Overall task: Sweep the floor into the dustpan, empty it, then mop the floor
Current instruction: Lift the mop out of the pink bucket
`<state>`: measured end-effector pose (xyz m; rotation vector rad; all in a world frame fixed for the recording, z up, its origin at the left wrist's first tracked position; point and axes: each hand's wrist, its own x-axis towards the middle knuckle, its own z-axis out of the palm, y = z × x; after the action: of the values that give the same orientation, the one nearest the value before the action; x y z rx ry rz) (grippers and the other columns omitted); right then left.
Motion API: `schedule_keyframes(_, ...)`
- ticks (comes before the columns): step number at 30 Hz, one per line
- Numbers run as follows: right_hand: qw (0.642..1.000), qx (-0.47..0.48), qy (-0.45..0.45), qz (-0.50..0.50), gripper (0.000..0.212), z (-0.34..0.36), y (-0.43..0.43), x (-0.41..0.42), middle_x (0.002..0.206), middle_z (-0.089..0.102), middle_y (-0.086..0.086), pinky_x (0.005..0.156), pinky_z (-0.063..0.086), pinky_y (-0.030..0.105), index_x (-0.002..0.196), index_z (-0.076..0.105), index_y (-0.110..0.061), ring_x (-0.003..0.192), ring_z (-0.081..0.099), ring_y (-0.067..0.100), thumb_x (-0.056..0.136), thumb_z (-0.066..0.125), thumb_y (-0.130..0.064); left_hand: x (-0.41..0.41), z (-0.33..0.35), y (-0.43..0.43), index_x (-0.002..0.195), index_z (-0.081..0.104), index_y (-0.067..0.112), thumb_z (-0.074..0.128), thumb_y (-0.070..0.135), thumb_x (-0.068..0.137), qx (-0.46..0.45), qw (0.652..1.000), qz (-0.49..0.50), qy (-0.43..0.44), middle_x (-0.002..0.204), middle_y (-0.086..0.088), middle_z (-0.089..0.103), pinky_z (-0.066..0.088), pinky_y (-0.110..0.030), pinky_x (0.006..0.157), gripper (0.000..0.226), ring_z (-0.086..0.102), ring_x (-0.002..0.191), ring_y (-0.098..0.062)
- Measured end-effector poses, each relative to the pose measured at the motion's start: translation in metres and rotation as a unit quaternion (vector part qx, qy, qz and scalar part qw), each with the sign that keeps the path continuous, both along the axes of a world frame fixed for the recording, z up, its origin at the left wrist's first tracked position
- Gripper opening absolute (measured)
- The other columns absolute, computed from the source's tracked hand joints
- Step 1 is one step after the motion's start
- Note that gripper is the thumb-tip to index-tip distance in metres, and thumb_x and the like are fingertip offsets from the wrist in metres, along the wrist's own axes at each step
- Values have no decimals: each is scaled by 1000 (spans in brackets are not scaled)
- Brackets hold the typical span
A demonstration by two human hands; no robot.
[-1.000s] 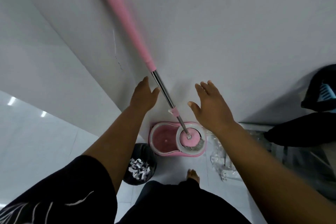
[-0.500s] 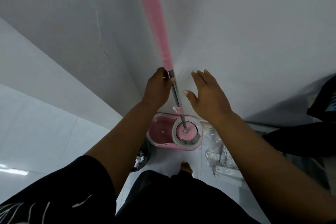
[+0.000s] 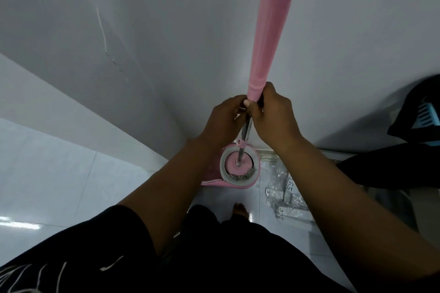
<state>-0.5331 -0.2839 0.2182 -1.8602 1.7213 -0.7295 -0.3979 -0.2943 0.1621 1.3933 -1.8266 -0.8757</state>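
Centre frame, left hand (image 3: 222, 119) and right hand (image 3: 273, 116) grip the mop handle (image 3: 269, 38) — best pumped straight down, keeping the mop head (image 3: 239, 169) centred in the bucket's (image 3: 238, 184) spinner.

The person wears a black short-sleeved top (image 3: 71, 264). Its left sleeve (image 3: 119, 228) is loose, with a wide hem. A small white curved mark (image 3: 111, 267) sits on the black cloth nearer than that hem. Thin white lines (image 3: 21, 276) fan across the top at the near left corner. More black cloth, a leg garment (image 3: 233, 257), runs down to one bare foot (image 3: 241, 210) with its toes showing. The left forearm (image 3: 171, 188) and right forearm (image 3: 333, 185) are bare, as are the left hand (image 3: 223, 121) and right hand (image 3: 273, 119).
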Motion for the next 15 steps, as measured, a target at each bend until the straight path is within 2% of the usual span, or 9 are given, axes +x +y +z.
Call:
schedule_keyframes(2, 1000, -2, 8, -1, 28, 4, 3, 0, 96, 66, 9, 70, 43, 23, 114, 52, -6, 78, 59, 18, 96, 58, -27, 1, -3, 1, 111, 65, 14, 61, 18, 94, 62, 998, -20, -17, 108, -2, 69, 52, -30, 91, 18, 65, 100, -18)
schedule_keyframes(5, 999, -29, 22, 2, 26, 12, 9, 0, 92, 66, 11, 67, 40, 23, 111, 53, -3, 74, 54, 16, 96, 58, -24, 4, 0, 3, 116, 62, 13, 60, 24, 94, 107, 992, -62, -38, 115, -2, 67, 49, -28, 93, 24, 63, 106, -18)
schedule_keyframes(11, 999, -43, 26, 17, 24, 18, 24, 3, 89, 65, 8, 65, 37, 21, 110, 54, -3, 74, 57, 19, 95, 59, -22, 8, 18, 8, 107, 66, 4, 58, 21, 96, 121, 988, -80, -47, 102, -11, 71, 52, -41, 88, 22, 66, 93, -24)
schedule_keyframes(15, 997, -47, 31, 44, 26, 14, 34, 5, 88, 68, 8, 64, 39, 24, 109, 54, -5, 74, 60, 22, 95, 61, -25, 18, 17, 18, 107, 65, 6, 55, 23, 97, 108, 986, -106, -67, 102, -10, 71, 53, -40, 85, 22, 67, 92, -24)
